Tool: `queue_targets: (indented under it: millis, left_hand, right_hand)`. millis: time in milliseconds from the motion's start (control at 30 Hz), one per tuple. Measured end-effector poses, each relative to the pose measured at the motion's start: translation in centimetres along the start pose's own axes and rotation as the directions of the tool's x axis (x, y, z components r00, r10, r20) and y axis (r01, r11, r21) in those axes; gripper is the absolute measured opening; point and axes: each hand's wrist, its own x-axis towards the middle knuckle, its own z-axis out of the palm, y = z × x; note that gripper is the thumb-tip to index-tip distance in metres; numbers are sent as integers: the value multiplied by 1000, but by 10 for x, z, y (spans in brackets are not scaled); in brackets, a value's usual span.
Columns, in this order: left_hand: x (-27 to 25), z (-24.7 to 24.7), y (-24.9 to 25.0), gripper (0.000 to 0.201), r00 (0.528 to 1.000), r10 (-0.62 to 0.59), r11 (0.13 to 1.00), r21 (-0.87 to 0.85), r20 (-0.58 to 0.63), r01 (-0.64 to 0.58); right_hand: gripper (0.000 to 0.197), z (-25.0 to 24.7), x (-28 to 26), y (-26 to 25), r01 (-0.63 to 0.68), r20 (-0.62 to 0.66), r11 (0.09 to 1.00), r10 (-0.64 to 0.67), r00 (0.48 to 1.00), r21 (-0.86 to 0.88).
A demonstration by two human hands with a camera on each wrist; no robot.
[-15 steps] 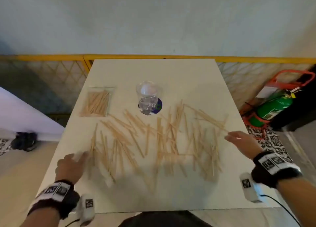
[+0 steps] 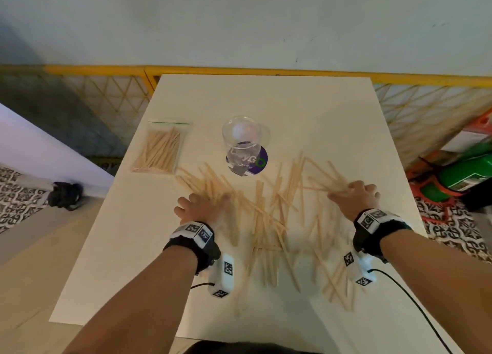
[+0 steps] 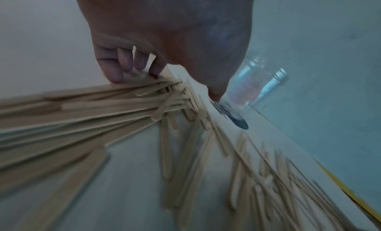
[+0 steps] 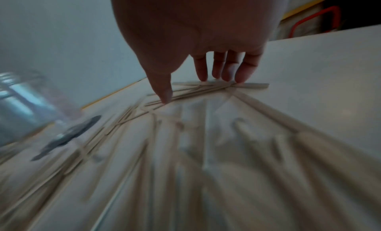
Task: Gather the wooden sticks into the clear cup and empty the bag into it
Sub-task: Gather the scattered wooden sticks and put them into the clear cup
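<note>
Dozens of wooden sticks [image 2: 269, 215] lie scattered across my white worktop [image 2: 279, 106], too many to count. One clear cup [image 2: 243, 143] stands upright just beyond them on a purple disc [image 2: 259, 164]; one zip bag [image 2: 159, 148] of sticks lies left of it. My left hand [image 2: 198, 207] and right hand [image 2: 355, 196] press flat, fingers straight, on the pile's outer edges.

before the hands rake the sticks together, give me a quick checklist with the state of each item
1. Clear plastic cup upright, mouth open: ok.
2. Cup clear of both hands: ok.
3. Left hand fingertips on the scattered flat wooden sticks: ok.
4. Right hand fingertips on sticks: ok.
5. All sticks on the white table: ok.
6. Clear zip bag of sticks opened: cannot tell.
</note>
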Motion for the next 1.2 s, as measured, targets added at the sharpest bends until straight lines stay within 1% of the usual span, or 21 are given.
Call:
queue_targets:
  millis: [100, 200, 267, 333, 367, 433, 467, 500, 567, 633, 700, 767, 833, 900, 933, 967, 1033, 1100, 1133, 1200]
  left_hand:
    - [-13, 12, 23, 108, 996, 79, 997, 8, 42, -79]
    - [-23, 21, 41, 100, 986, 139, 990, -28, 86, -138]
    - [-26, 27, 48, 92, 969, 207, 978, -17, 132, -207]
    - [-30, 31, 51, 85, 940, 280, 959, -21, 196, -281]
    - [-33, 29, 52, 82, 930, 299, 954, -53, 215, -295]
    - [-31, 30, 50, 77, 922, 314, 945, -171, 226, -280]
    - [-27, 29, 49, 75, 920, 317, 938, -217, 230, -269]
    - [-24, 28, 49, 75, 915, 318, 933, -256, 250, -254]
    - [-19, 25, 47, 75, 907, 314, 920, -325, 281, -219]
    - [-15, 22, 43, 73, 898, 319, 905, -379, 303, -193]
    - [-12, 18, 40, 74, 879, 340, 882, -437, 335, -175]
    - [-6, 14, 37, 79, 853, 368, 862, -479, 369, -164]
    - [-2, 13, 36, 87, 829, 396, 850, -500, 395, -167]
    - [4, 13, 33, 96, 799, 425, 836, -522, 426, -167]
    - [6, 13, 31, 93, 783, 439, 827, -538, 440, -161]
    - [7, 11, 30, 86, 768, 450, 825, -541, 455, -162]
    - [11, 10, 26, 77, 751, 455, 833, -528, 478, -168]
    - [15, 9, 20, 72, 731, 459, 819, -558, 505, -129]
    - [17, 10, 16, 71, 721, 457, 807, -583, 521, -90]
    - [17, 9, 8, 77, 697, 454, 786, -618, 555, -20]
  right_hand:
    - [61, 15, -13, -22, 118, 77, 993, -116, 990, -25]
    - [51, 35, -28, -47, 207, 164, 978, -210, 964, 34]
    - [45, 49, -36, -63, 232, 215, 968, -248, 945, 95]
    - [38, 59, -44, -77, 260, 242, 957, -285, 928, 127]
    - [31, 63, -48, -83, 280, 242, 950, -307, 920, 141]
    - [12, 69, -55, -94, 306, 271, 944, -330, 904, 127]
    - [21, 73, -57, -97, 313, 273, 941, -337, 901, 130]
    - [25, 77, -59, -100, 318, 272, 938, -345, 899, 138]
    - [13, 83, -59, -105, 269, 308, 936, -331, 892, 225]
    - [19, 89, -63, -110, 236, 348, 931, -327, 879, 279]
    - [20, 92, -69, -116, 217, 400, 930, -327, 856, 296]
    - [17, 93, -73, -119, 185, 400, 917, -327, 856, 354]
    - [16, 94, -78, -121, 117, 409, 874, -335, 849, 472]
    - [19, 97, -84, -122, 78, 417, 833, -353, 838, 547]
    - [22, 97, -88, -122, 70, 412, 816, -362, 836, 573]
    - [24, 98, -90, -122, 60, 406, 798, -368, 837, 600]
    - [22, 99, -93, -123, 40, 402, 769, -377, 834, 638]
    - [14, 100, -94, -122, 71, 394, 769, -402, 826, 636]
    - [13, 99, -95, -121, 107, 396, 783, -421, 816, 613]
    - [17, 97, -98, -121, 151, 423, 801, -453, 785, 579]
